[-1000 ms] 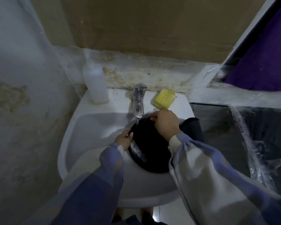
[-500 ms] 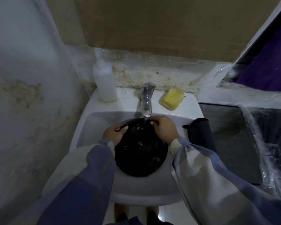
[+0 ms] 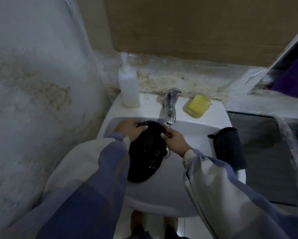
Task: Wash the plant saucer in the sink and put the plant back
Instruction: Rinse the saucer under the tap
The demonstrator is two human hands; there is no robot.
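Head view: black saucer (image 3: 145, 156) in white sink (image 3: 193, 133), both hands gripping rim.

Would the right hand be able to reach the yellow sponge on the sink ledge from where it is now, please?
Probably yes. The right hand grips the black saucer's rim below the tap, and the yellow sponge lies just beyond it on the ledge with nothing between. It would have to let go first.

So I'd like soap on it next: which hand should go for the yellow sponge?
Probably the right hand. It pinches the round black plastic saucer at its right rim, on the same side as the yellow sponge beside the chrome tap. The left hand would cross the tap.
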